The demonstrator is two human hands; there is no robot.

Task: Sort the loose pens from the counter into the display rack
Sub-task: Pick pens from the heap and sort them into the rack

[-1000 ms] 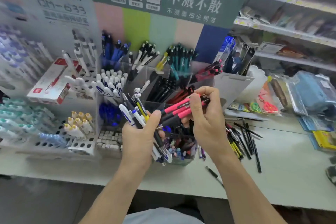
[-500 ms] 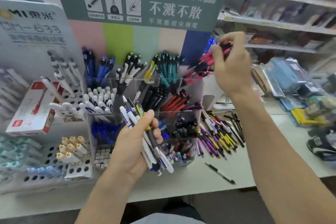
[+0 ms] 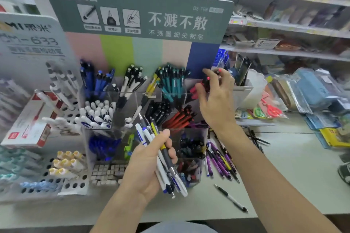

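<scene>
Pink pens (image 3: 205, 83) go into the rack (image 3: 132, 98), right hand (image 3: 216, 98) fingers clamped; left hand (image 3: 149, 164) grips a bundle (image 3: 162, 157); more pens (image 3: 221, 159) wait on the surface (image 3: 284, 166).

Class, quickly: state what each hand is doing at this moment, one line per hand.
Left hand: closed around a mixed bundle of pens.
Right hand: fingers curled on pink-and-black pens at the display rack's top right compartment.

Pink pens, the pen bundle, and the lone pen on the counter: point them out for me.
pink pens (image 3: 193, 90), head view, on the pink barrels left of the right hand
pen bundle (image 3: 164, 171), head view, on the barrels below the left hand's fingers
lone pen (image 3: 231, 198), head view, on the white mid-barrel
</scene>
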